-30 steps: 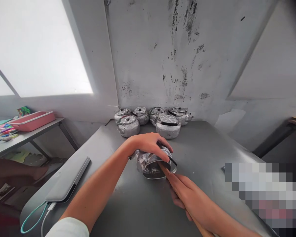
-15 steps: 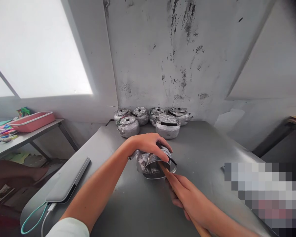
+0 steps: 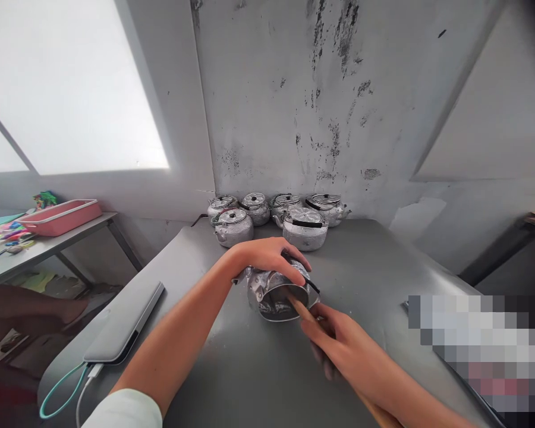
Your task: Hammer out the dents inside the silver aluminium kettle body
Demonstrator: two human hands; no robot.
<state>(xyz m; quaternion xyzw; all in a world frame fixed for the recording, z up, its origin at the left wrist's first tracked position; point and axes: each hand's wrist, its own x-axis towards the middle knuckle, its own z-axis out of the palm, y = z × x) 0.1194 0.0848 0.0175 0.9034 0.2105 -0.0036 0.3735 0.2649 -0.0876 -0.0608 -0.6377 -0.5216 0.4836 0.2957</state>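
Observation:
A dented metal kettle (image 3: 255,290) lies tipped on the table with its round mouth facing me. My left hand (image 3: 271,258) is wrapped over its far side and steadies it, the thumb along the body beside the black handle (image 3: 312,286). In my right hand (image 3: 334,336) is a wooden stick (image 3: 307,314), gripped with the fingers curled round it. The stick's far end goes into the kettle's mouth, where its tip is hidden. Its near end runs back under my right forearm, out of the bottom of the view.
Several metal kettles (image 3: 305,236) stand at the table's far edge by the stained wall. A power bank (image 3: 123,324) with cables lies on the grey table (image 3: 241,380) at left. A pink basket (image 3: 62,220) is on a side table. A blurred-out patch (image 3: 481,351) is at right.
My right hand has shifted slightly right and back, and more of the stick shows between it and the kettle's mouth. My left hand keeps its hold; the kettle has hardly moved.

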